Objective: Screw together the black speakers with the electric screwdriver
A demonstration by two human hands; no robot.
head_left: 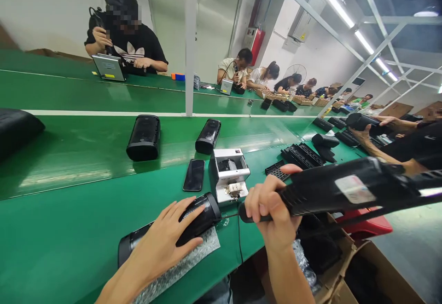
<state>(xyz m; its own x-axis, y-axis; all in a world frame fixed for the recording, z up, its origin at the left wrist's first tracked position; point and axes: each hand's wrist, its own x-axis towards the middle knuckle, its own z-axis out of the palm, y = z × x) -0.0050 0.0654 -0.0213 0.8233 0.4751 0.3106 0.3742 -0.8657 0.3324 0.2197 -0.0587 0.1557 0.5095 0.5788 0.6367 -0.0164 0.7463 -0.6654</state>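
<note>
Bottom centre of the frame: a speaker (165,235) lies on its side on a sheet of bubble wrap (179,267), with the left hand (165,244) on top of it. Just right of that, the right hand (269,207) grips an electric screwdriver (338,189) that runs off to the right edge. Behind the speaker sit a phone (194,174) and, to its right, a small box-shaped device (229,174). Further back, on the conveyor belt (69,157), two more speakers (144,137) lie side by side. A cardboard box (359,276) is at the lower right.

Left hand (162,242) pressing black speaker (172,232) on bubble wrap (193,258), right hand (272,207) gripping black power screwdriver (345,189)
</note>
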